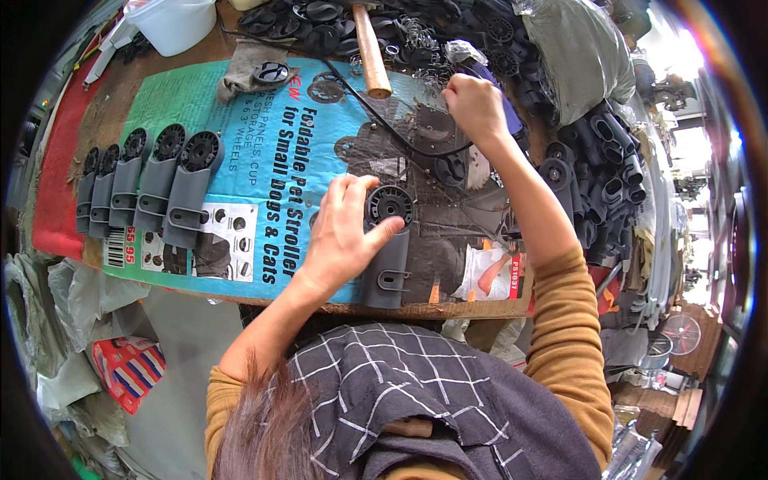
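A grey plastic housing (pixel 387 268) with a round black slotted disc (pixel 390 207) at its top lies on the printed cardboard (pixel 160 104), near the front edge. My left hand (pixel 346 232) is curled against the disc's left side, thumb on its lower part and fingertips at its upper rim. Farther off to the right, my right hand (pixel 474 108) is closed beside a dark blue box (pixel 504 108) and loose metal springs (pixel 428 72). What its fingers hold, if anything, is hidden.
Several similar grey housings (pixel 152 184) stand in a row at left. A wooden-handled hammer (pixel 371 52) lies at the back near a black cable (pixel 376 116). Dark tubular parts (pixel 604 172) are heaped at right; black round parts (pixel 320 24) and a white bucket (pixel 172 28) are behind.
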Action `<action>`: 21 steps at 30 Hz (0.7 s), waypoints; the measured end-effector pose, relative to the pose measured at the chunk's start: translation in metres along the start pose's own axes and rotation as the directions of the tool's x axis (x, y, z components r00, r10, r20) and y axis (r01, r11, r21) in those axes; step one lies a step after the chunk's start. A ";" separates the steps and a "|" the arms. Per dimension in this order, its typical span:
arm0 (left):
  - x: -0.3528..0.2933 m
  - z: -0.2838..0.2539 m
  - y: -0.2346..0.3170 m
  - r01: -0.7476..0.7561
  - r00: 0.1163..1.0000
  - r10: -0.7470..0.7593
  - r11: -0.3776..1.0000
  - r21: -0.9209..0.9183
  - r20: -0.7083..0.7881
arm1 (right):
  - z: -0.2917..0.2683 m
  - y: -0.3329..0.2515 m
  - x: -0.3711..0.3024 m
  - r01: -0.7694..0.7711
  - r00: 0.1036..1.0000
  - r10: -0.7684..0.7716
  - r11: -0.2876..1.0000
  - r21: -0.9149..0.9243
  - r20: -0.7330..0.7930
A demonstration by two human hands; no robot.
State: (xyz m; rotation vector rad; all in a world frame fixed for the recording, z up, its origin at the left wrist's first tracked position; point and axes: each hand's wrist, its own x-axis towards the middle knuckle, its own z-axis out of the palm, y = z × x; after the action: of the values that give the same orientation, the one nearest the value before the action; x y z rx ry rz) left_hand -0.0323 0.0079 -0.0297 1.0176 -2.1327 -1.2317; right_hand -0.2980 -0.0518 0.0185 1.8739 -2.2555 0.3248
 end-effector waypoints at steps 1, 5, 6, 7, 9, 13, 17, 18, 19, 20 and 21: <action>0.005 -0.001 0.000 -0.072 0.997 0.069 0.996 -0.058 -0.041 | -0.014 -0.004 -0.015 0.012 0.998 0.005 0.958 0.287 -0.056; 0.024 0.000 0.005 -0.208 0.971 0.183 0.965 -0.161 -0.152 | -0.051 -0.039 -0.078 -0.478 0.859 -0.020 0.330 0.814 0.512; 0.026 0.001 0.005 -0.196 0.978 0.176 0.958 -0.207 -0.109 | -0.055 -0.047 -0.089 -0.513 0.831 -0.088 0.258 0.819 0.549; 0.026 0.002 0.006 -0.181 0.980 0.155 0.954 -0.238 -0.121 | -0.056 -0.054 -0.097 -0.507 0.837 -0.038 0.323 0.799 0.547; 0.022 0.003 0.004 -0.132 0.990 0.119 0.972 -0.196 -0.079 | -0.051 -0.066 -0.110 -0.321 0.930 -0.016 0.450 0.834 0.366; 0.014 -0.002 -0.007 -0.241 0.966 0.248 0.965 0.102 -0.068 | -0.041 -0.067 -0.124 -0.134 0.962 -0.074 0.711 0.690 0.263; 0.009 -0.003 -0.016 -0.188 0.980 0.166 0.951 0.244 0.111 | -0.026 -0.065 -0.135 0.030 0.972 -0.168 0.785 0.619 0.166; 0.008 -0.001 -0.017 -0.199 0.977 0.172 0.946 0.255 0.125 | -0.022 -0.066 -0.137 0.068 0.970 -0.193 0.797 0.601 0.146; 0.008 -0.001 -0.018 -0.200 0.977 0.177 0.953 0.227 0.117 | -0.019 -0.067 -0.139 0.121 0.969 -0.226 0.795 0.594 0.105; 0.008 0.000 -0.018 -0.185 0.980 0.161 0.955 0.231 0.116 | -0.016 -0.068 -0.140 0.153 0.966 -0.245 0.804 0.575 0.085; 0.009 0.001 -0.018 -0.176 0.981 0.152 0.956 0.235 0.116 | -0.014 -0.068 -0.140 0.187 0.961 -0.268 0.813 0.552 0.068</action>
State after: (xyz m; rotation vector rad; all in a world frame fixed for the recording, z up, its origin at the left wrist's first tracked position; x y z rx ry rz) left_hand -0.0316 -0.0043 -0.0457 0.8699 -2.4363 -0.9751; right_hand -0.2058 0.0718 -0.0050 2.4888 -2.1343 0.8974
